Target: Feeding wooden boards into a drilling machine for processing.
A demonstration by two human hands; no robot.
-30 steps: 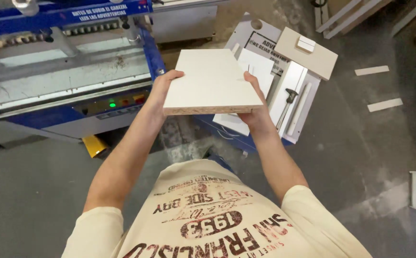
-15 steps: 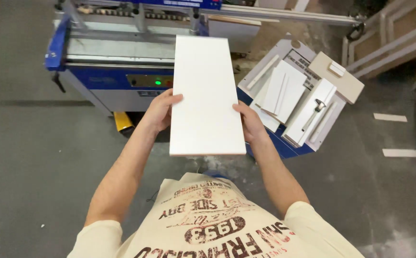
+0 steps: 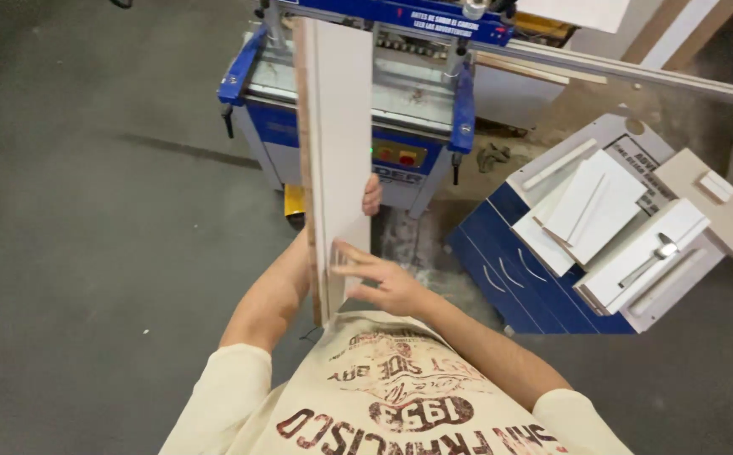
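A person in a cream printed shirt is holding one long white laminated board point(image 3: 337, 143) on edge in front of the chest, its raw brown chipboard edge facing left. The left hand point(image 3: 371, 195) is curling its fingertips around the far side of the board, while the right hand point(image 3: 383, 282) is pressing spread fingers against the near face. Beyond the board, one blue drilling machine point(image 3: 366, 84) is standing on the grey floor point(image 3: 88, 253). To the right, one blue drawer cabinet point(image 3: 518, 274) is carrying several stacked white panels point(image 3: 598, 206) and one beige panel point(image 3: 724, 211).
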